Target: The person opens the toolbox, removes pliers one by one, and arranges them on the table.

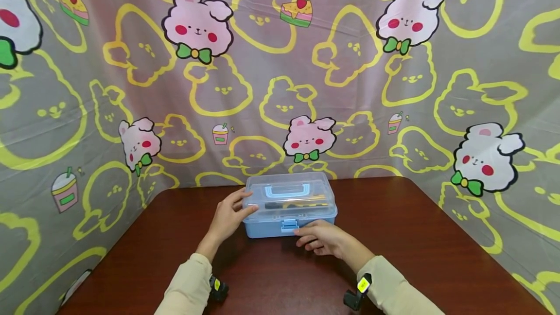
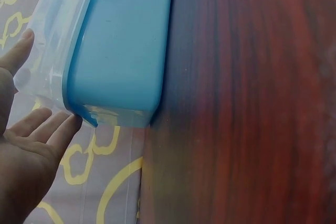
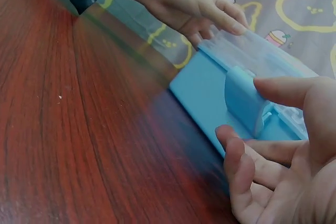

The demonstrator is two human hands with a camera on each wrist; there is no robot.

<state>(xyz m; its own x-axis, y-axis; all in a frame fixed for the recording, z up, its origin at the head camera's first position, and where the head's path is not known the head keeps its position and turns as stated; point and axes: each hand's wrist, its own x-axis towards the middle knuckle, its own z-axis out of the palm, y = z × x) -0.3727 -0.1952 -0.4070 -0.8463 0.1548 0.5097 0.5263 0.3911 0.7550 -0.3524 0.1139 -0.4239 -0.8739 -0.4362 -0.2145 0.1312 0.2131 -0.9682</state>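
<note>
A blue plastic storage box (image 1: 264,230) with a clear lid (image 1: 258,191) sits on the table, its lid down. A pale blue handle (image 1: 286,191) lies on top, and dark and yellow items show dimly through the lid. At the left end, my left hand (image 1: 228,215) rests with thumb on the lid and fairly straight fingers along the end, under the rim in the left wrist view. My right hand (image 1: 325,238) is at the front latch (image 3: 244,100), which tilts outward from the wall. Thumb and index finger pinch the latch's edges; the other fingers curl loosely below.
The dark red wooden table (image 1: 280,286) spreads around the box. A patterned cloth curtain (image 1: 262,86) hangs behind the table and along both sides. Small black cameras (image 1: 218,289) are strapped to both wrists, over pale sleeves (image 1: 188,286).
</note>
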